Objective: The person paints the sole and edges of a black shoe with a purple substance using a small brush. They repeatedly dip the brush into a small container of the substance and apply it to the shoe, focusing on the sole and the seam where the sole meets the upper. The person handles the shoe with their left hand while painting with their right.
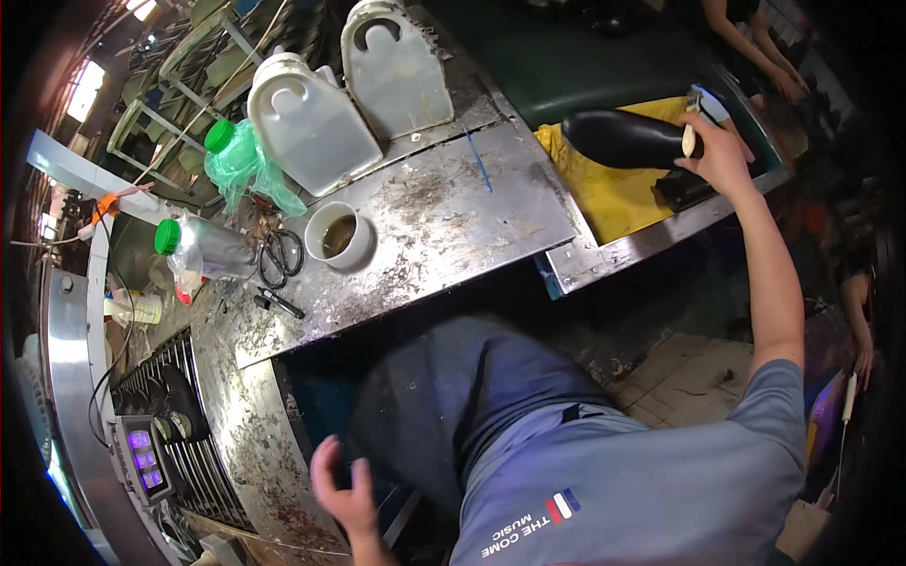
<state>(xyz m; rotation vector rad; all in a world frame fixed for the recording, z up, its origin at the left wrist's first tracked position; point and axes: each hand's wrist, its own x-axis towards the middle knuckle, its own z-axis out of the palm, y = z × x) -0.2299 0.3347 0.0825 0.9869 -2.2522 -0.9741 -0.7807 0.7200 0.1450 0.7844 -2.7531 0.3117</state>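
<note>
Black shoe-like form [618,139] lay far right, long axis left-right; right hand [722,160] nearer, closed round pale piece [689,141] at its right end; left hand [347,492] near left, empty, spread.

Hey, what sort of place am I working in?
Probably a shoemaking workshop: there's a black shoe-shaped piece at your right hand, and a white cup of murky liquid on a stained metal bench.

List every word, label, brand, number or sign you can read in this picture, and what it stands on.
Grey-blue short-sleeved fabric shirt: white capital lettering, upside down, beside a red, white and blue barred emblem; readable, but not copied here.
Grey rectangular box with purple-lit panels: too blurred to read.
Small white-and-yellow container: markings too small to read.
</note>
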